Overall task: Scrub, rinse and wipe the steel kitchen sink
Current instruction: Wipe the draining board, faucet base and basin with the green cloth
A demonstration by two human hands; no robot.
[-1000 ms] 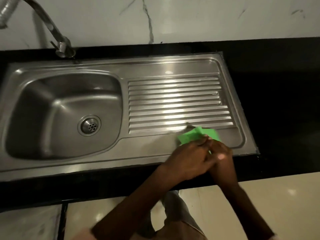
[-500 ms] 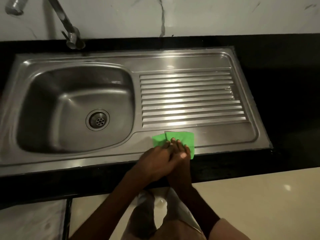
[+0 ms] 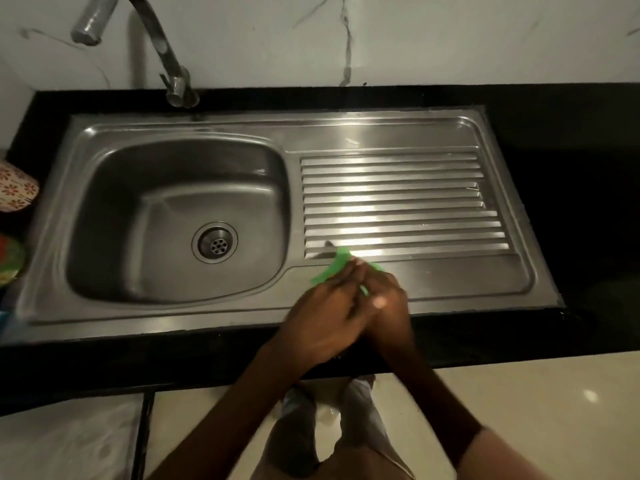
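Note:
The steel sink [image 3: 346, 131] is set in a black counter, with the basin [image 3: 173, 220] on the left and a ribbed drainboard [image 3: 401, 206] on the right. My two hands are pressed together over the flat front ledge, just below the drainboard's left end. Between them is a green scrub pad [image 3: 334, 266], bent, with its edges sticking out past my fingertips. My left hand [image 3: 322, 313] grips it from the left and partly overlaps my right hand [image 3: 389, 303], which holds it from the right. Most of the pad is hidden.
A curved steel tap [image 3: 175, 83] rises behind the basin, and the drain [image 3: 214, 242] sits in the basin floor. A floral item [image 3: 15, 188] and a colourful item [image 3: 10, 259] lie at the left edge. Black countertop [image 3: 571, 188] extends right. My feet [image 3: 329, 420] stand on pale tiles.
Both hands slid the pad leftward along the front ledge, from under the drainboard's right part to its left end. The pad lay flat half a second ago and is now bent up.

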